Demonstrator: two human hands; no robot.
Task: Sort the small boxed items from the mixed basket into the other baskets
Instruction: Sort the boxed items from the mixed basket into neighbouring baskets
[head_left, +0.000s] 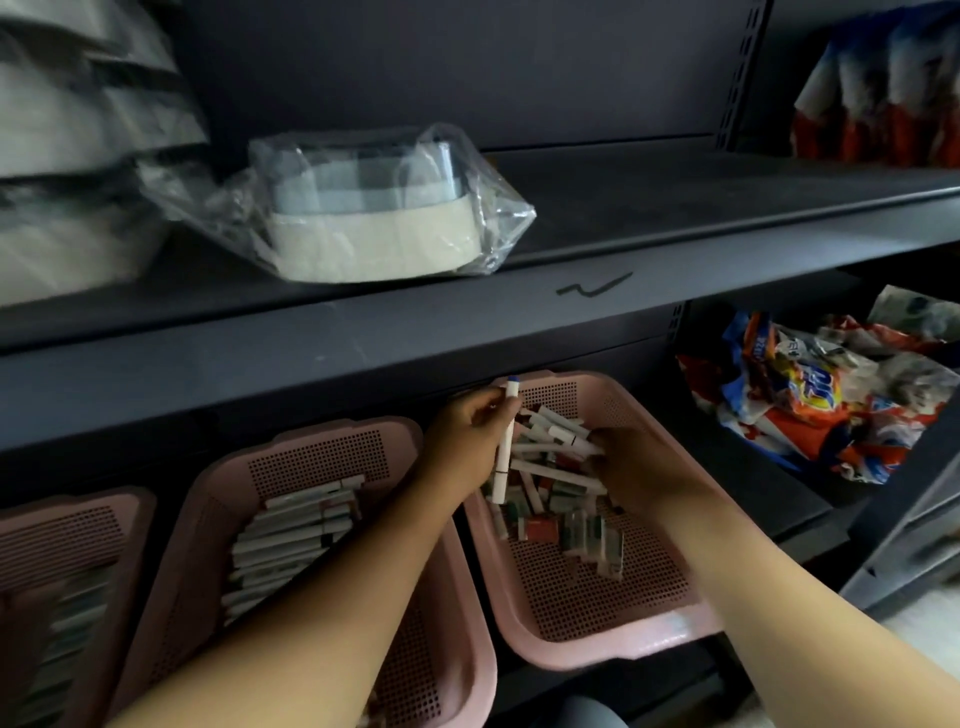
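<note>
Three pink perforated baskets stand on the lower shelf. The right basket holds a mixed heap of long white boxes and small red and green boxes. My left hand grips a long white box with a blue end, held nearly upright over the basket's left side. My right hand reaches into the heap and its fingers pinch another long white box. The middle basket contains a neat stack of long white boxes. The left basket holds blurred boxes.
A dark metal shelf edge runs just above the baskets. On the upper shelf lies a container in clear plastic wrap. Red, blue and orange packets are piled to the right of the mixed basket.
</note>
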